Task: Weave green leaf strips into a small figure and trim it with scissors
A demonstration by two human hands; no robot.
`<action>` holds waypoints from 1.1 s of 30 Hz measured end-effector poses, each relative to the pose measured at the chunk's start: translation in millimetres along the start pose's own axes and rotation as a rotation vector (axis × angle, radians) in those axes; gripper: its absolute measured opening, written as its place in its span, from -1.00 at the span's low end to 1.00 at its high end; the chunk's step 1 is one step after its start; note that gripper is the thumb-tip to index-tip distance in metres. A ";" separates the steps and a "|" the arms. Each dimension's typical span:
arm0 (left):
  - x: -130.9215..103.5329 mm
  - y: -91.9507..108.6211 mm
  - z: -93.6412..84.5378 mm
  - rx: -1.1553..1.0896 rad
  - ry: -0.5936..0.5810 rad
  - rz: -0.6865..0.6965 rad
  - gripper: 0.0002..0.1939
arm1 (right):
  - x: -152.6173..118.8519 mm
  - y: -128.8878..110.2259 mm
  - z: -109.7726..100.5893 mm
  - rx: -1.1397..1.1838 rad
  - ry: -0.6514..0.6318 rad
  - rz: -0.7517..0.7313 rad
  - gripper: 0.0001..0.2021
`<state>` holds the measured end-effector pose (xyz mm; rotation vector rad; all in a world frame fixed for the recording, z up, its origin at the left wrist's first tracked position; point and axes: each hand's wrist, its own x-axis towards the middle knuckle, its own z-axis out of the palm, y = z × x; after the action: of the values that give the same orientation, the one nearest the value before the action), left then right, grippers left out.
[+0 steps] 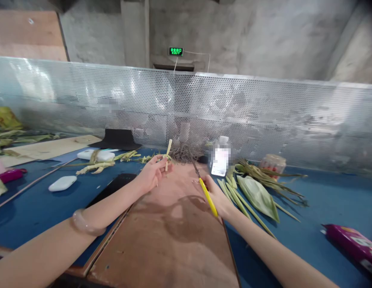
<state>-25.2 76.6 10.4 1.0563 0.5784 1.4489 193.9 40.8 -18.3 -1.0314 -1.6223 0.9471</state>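
My left hand point(152, 173) is raised over the wooden board, thumb and fingers pinched on a small piece of pale yellow-green leaf strips point(168, 154). One strip end sticks up above the fingertips and another hangs below. Yellow-handled scissors point(207, 197) are in my right hand point(216, 196), their slim dark blades pointing away and slightly left. The blades are apart from the leaf piece. My right fingers are partly hidden behind the handle. A brown wooden board point(164, 244) lies beneath both hands.
Right of the board lie green leaf strips point(238, 200), a broad folded leaf point(257, 196) and a purple packet point(350, 244). A lit phone point(220, 161) leans before a bottle. At left are a white case point(62, 183) and a dark flat device point(114, 188). Perforated metal panels point(263, 112) stand behind.
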 end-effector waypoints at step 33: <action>-14.1 -0.8 13.8 0.020 -0.182 -0.009 -0.88 | -2.2 8.3 9.2 -0.142 -0.090 -0.133 -0.73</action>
<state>-14.4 60.2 12.3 1.1859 0.4670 1.3249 187.1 40.6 -28.8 -0.9739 -1.8303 0.8087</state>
